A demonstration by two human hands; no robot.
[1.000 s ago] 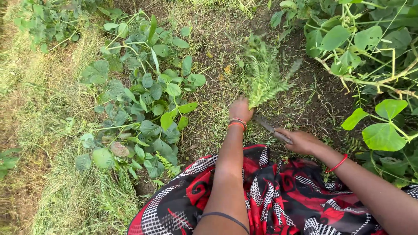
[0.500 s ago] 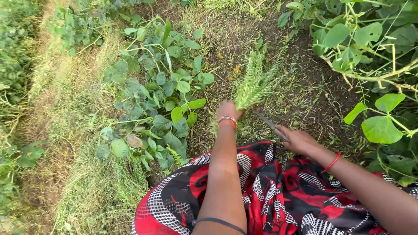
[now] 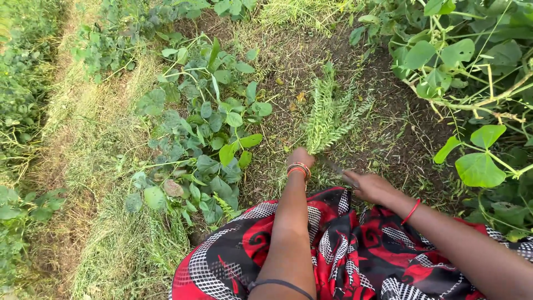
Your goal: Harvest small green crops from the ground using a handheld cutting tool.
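My left hand (image 3: 300, 157) is closed round the base of a feathery green weed (image 3: 328, 118) that stands up from the bare soil just ahead of my knees. Bangles sit on that wrist. My right hand (image 3: 371, 186) grips the handle of a small sickle (image 3: 335, 168), whose dark blade lies low against the ground at the foot of the weed, close to my left hand. A red thread circles my right wrist. A red, black and white patterned cloth (image 3: 344, 255) covers my lap below both arms.
A clump of broad-leaved plants (image 3: 208, 133) grows to the left of the weed. Large-leaved vines (image 3: 472, 83) crowd the right side. Cut dry grass (image 3: 105, 166) lies in a strip on the left, with brown soil (image 3: 400, 133) around the weed.
Both hands have shifted slightly left and nearer to my lap as the view moved. The left hand keeps its hold on the weed, and the sickle blade stays at its base.
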